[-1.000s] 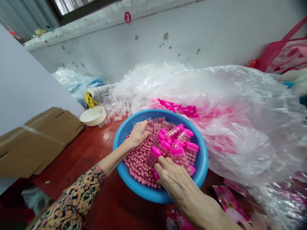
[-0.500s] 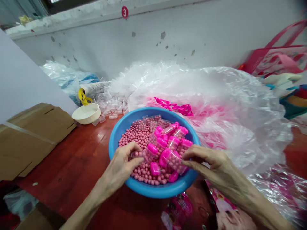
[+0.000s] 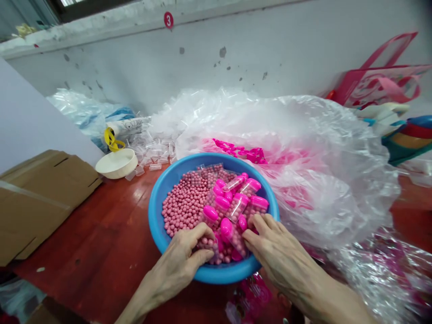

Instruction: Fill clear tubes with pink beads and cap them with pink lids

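Observation:
A blue basin point(image 3: 154, 211) on the red table holds loose pink beads point(image 3: 184, 204) and several clear tubes with pink caps point(image 3: 241, 198), all filled with beads. My left hand point(image 3: 182, 263) lies over the basin's near rim, its fingers curled around a small clear tube point(image 3: 206, 243) among the beads. My right hand point(image 3: 273, 254) reaches in from the right. Its thumb and fingertips are closed on a bead-filled tube with a pink cap point(image 3: 232, 235). The two hands almost touch at the basin's near edge.
A large clear plastic bag point(image 3: 313, 148) holding loose pink caps point(image 3: 248, 153) bulges right behind the basin. Empty clear tubes point(image 3: 153, 150), a white bowl point(image 3: 116, 163) and a cardboard box point(image 3: 37, 198) are at the left. Pink printed packets point(image 3: 251, 297) lie by the near edge.
My left hand came back from the far beads to the near rim with a clear tube. My right hand lifted a capped tube and has lowered it beside the left hand.

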Available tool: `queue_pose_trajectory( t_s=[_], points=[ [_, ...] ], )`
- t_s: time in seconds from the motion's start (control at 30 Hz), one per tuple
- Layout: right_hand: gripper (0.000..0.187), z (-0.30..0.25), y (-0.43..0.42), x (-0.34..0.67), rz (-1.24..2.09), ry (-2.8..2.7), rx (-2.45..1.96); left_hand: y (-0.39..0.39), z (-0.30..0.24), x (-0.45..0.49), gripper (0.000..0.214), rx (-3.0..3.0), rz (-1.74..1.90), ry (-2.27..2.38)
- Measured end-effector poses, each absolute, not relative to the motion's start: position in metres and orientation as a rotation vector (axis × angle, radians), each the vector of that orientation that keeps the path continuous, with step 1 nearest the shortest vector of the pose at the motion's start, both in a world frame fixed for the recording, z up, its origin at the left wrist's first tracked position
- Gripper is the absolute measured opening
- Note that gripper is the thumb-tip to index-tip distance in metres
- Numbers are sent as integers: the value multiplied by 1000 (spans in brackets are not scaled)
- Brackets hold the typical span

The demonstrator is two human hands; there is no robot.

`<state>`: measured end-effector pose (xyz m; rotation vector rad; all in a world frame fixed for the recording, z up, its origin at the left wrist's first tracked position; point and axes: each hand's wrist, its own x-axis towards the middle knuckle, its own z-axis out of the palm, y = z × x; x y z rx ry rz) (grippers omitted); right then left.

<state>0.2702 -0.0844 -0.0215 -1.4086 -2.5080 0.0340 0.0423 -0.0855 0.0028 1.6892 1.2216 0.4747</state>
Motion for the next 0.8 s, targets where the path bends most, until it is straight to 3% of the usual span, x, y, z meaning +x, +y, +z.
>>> queue_pose_trajectory(
  t_s=[0.1, 0.3, 0.43, 0.8],
  points=[
    [19, -22, -87, 274, 49, -2385, -1346, -88, 2, 42, 6, 1723, 463, 1259],
    [10, -19, -73, 256, 56, -2266, -1703, -88, -1, 45, 6, 1733, 516, 1258],
    [17, -19, -65, 254, 30, -2300, -1640, -87, 2, 46, 9, 1666, 601, 1245],
    [25, 13, -77, 297, 458, -1817, -1600, -87, 2, 44, 9, 1350, 738, 1105]
  ],
)
